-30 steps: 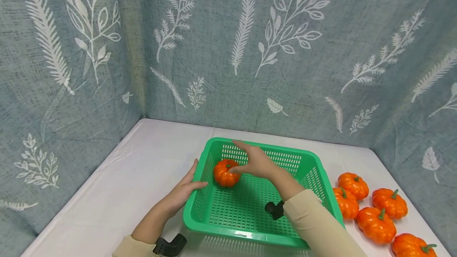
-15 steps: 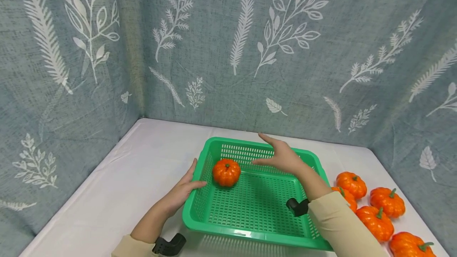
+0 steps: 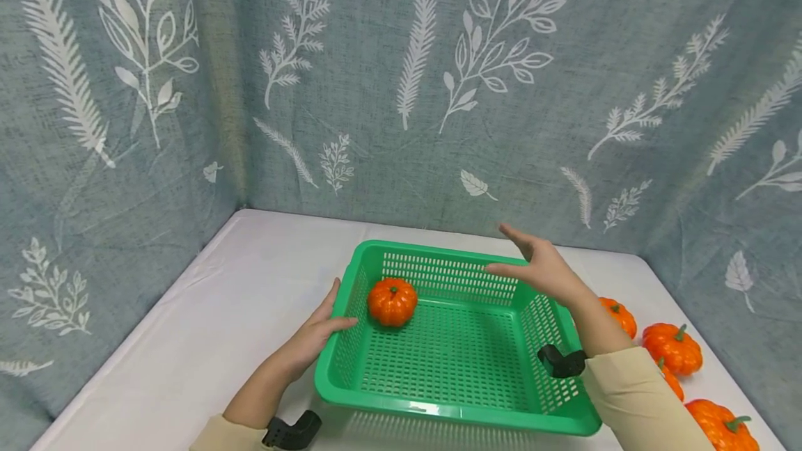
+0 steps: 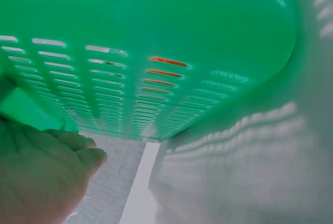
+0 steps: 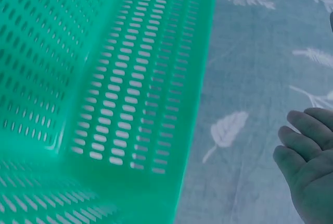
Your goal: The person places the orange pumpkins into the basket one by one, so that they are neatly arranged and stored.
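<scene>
A green plastic basket [image 3: 501,417] with slotted walls stands on the white-covered table. Inside, near its left wall, sits one small orange pumpkin [image 3: 392,303]. My left hand [image 3: 311,341] holds the basket's left side, thumb over the rim and fingers along the outer wall; orange shows through the slots in the left wall [image 4: 151,70] in the left wrist view. Over the basket's back right corner, my right hand [image 3: 541,273] is held with thumb and fingers spread, and nothing is between them. The right wrist view shows that hand [image 5: 312,166] apart from the basket wall.
Several more orange pumpkins lie on the table right of the basket, among them one further back [image 3: 673,349] and one at the front [image 3: 723,425]; my right forearm partly covers others. A blue-grey leaf-patterned curtain [image 3: 376,179] encloses the table's back and sides.
My right hand has moved away from the pumpkin in the basket, rightward to the back right corner. That pumpkin stays put, and my left hand keeps its place on the basket.
</scene>
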`<state>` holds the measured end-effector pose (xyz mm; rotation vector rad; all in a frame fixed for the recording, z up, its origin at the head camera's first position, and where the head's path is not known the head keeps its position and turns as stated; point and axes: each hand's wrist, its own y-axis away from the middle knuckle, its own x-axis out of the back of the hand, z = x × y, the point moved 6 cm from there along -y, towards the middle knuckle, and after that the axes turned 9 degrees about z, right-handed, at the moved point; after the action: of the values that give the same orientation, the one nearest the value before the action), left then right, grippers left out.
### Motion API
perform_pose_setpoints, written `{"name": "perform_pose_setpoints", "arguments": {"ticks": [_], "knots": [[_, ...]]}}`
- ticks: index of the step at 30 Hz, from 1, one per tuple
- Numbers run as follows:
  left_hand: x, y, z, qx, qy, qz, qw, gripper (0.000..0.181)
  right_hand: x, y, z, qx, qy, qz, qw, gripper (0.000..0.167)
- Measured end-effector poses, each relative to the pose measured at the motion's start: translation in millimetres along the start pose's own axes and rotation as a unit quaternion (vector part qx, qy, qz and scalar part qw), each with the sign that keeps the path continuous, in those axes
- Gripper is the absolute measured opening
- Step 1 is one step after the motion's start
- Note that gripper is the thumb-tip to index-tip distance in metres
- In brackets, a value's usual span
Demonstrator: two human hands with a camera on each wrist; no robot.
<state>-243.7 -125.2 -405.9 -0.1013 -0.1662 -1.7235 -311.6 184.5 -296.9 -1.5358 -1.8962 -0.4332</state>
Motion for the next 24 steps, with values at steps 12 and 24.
{"name": "perform_pose_setpoints", "arguments": {"ticks": [12, 24], "knots": [[-1.8, 0.2, 2.0, -0.006, 0.007, -0.005, 0.9999, 0.079, 45, 30.9, 32, -0.045, 0.006, 0.038, 0.9983, 0.087], [-1.0, 2.2, 3.4, 0.000, 0.005, 0.002, 1.0000, 0.080, 64, 58.9, 68, -0.075, 0.036, 0.069, 0.9941, 0.086]]}}
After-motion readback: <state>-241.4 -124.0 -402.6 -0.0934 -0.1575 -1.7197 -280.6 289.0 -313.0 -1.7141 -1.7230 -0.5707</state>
